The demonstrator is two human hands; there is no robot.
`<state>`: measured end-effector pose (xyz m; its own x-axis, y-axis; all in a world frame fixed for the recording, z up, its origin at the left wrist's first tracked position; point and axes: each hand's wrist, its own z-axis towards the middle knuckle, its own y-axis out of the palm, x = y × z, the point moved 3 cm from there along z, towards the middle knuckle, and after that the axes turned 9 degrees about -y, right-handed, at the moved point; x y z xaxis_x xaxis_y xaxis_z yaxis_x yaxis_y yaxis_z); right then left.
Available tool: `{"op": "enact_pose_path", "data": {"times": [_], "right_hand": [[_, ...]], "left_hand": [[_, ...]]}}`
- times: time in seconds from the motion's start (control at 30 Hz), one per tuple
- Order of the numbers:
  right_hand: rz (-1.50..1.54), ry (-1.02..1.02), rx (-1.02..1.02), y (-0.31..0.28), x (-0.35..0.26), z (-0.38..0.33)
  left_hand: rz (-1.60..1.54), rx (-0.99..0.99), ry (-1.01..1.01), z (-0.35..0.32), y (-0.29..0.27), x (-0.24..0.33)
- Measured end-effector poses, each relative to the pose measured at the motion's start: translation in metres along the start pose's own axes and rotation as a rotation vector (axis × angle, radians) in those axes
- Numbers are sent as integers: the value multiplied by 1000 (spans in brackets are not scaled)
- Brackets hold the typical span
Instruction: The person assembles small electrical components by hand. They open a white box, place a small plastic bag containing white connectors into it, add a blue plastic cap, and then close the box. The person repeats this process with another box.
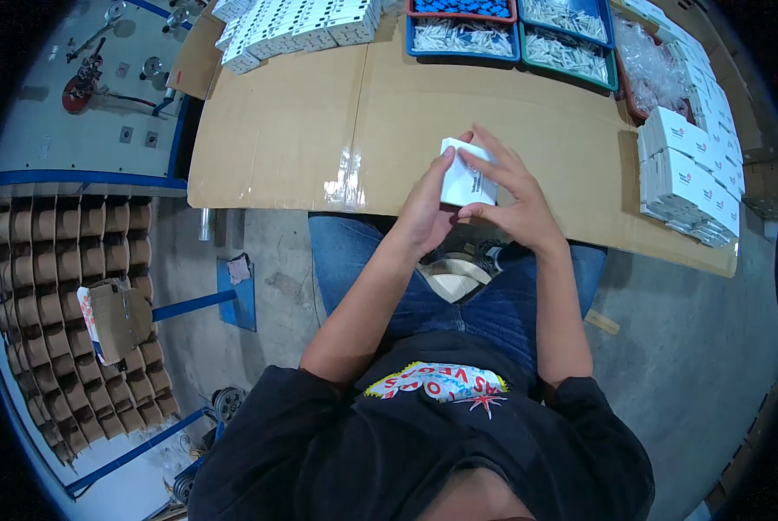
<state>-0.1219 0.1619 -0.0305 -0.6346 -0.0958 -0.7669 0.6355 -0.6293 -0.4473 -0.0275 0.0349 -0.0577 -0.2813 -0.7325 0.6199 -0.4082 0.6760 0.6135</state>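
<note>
A small white carton box (465, 175) is held between both hands just above the near edge of a cardboard-covered table (319, 122). My left hand (425, 213) grips its left side from below. My right hand (512, 193) wraps its right side, fingers spread over the top. I sit at the table, knees in blue jeans under its edge.
Stacks of white boxes (688, 169) stand at the table's right and more (298, 26) at the far left. Blue and green trays of white parts (510, 35) line the far edge. A rack of cardboard tubes (68, 295) stands on the left.
</note>
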Motion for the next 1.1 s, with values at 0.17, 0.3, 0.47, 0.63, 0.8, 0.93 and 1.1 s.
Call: {"op": "enact_pose_path", "data": {"times": [0.17,0.3,0.47,0.63,0.8,0.93,1.1], "right_hand": [[513,393,428,17,20,-5],[1069,604,581,36,23,-12],[672,393,362,15,10,-10],[586,302,251,11,-6,-7],[362,226,129,-3,-29,2],[371,124,205,0,-38,3],[239,83,198,4,-38,4]], "left_hand": [[-176,-21,235,-7,13,16],[-47,98,349,-3,0,7],[355,55,589,-23,0,40],[483,-45,478,-32,-8,48],[459,-112,430,-46,-10,50],[437,-114,461,-46,-15,47],[396,-137,470,-37,-27,40]]}}
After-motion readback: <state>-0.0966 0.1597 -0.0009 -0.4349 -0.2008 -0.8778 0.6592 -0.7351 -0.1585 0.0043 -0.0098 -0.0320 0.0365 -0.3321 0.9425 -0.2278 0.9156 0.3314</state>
